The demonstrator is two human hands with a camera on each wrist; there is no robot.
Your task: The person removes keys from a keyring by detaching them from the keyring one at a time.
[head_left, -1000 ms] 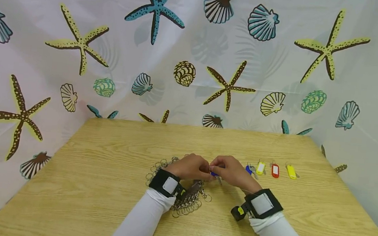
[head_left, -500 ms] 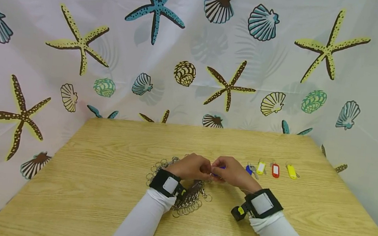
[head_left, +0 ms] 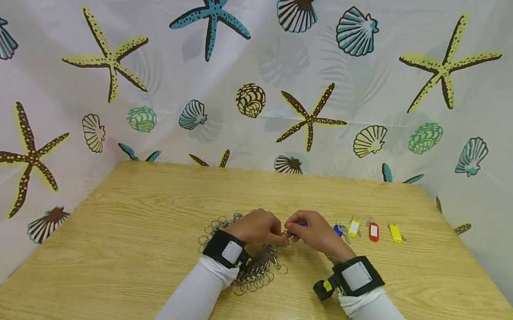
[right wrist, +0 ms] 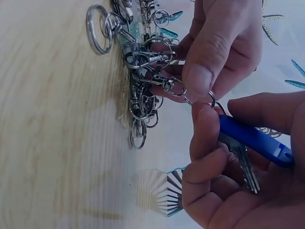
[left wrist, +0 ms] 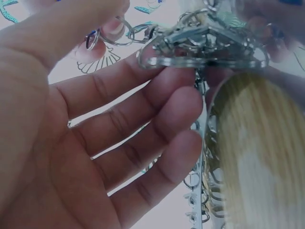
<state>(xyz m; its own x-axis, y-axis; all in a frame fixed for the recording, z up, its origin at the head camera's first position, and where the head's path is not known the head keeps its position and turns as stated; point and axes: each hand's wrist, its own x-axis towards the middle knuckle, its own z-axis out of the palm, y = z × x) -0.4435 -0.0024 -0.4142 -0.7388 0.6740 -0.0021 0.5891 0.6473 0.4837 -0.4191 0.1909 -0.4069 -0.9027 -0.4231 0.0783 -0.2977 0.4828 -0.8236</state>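
Observation:
My left hand (head_left: 256, 227) pinches a metal split ring between thumb and forefinger, while its other fingers lie under a row of swivel clasps. In the right wrist view that ring joins a swivel clasp (right wrist: 164, 82) from the bunch. My right hand (head_left: 316, 234) holds a blue key tag (right wrist: 255, 140) with a silver key (right wrist: 247, 167) beside it. The tag's own small ring (right wrist: 219, 107) meets the left thumb's tip, and the fingertips of both hands come together there. In the left wrist view, clasps and rings (left wrist: 205, 45) hang above the left fingers.
Many more clasps with rings (head_left: 251, 285) lie spread on the wooden table (head_left: 145, 252) under and around the left wrist. To the right sit another blue tag (head_left: 338, 230) with keys, a yellow tag (head_left: 354, 227), a red tag (head_left: 373, 231) and another yellow tag (head_left: 395, 233).
The key that showed below the hands one second ago is now hidden in the head view. My right fingers have turned the blue tag slightly; both arms stay nearly in place.

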